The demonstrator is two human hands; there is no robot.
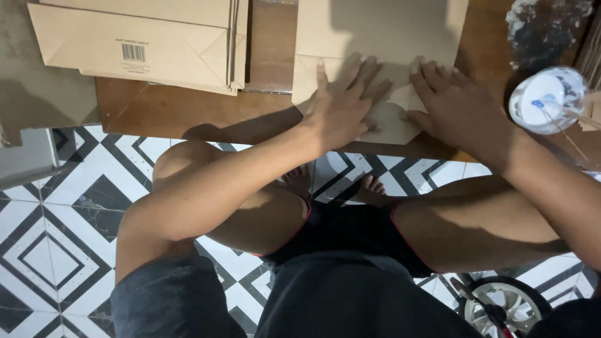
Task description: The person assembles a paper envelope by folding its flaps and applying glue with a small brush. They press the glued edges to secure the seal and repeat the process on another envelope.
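A flat brown paper bag [375,37] lies on the low wooden table [188,109] in front of me, its folded bottom end toward me. My left hand [344,100] presses flat on that folded end, fingers spread. My right hand [454,100] rests palm down on the same fold just to the right, fingers pointing left and up. Neither hand grips anything; both push down on the paper.
A stack of flat brown paper bags [144,40] lies at the table's left. A white round container [548,97] with a stick in it stands at the right. My knees and bare feet are over a black-and-white patterned tile floor [56,238]. A small wheel [504,303] shows bottom right.
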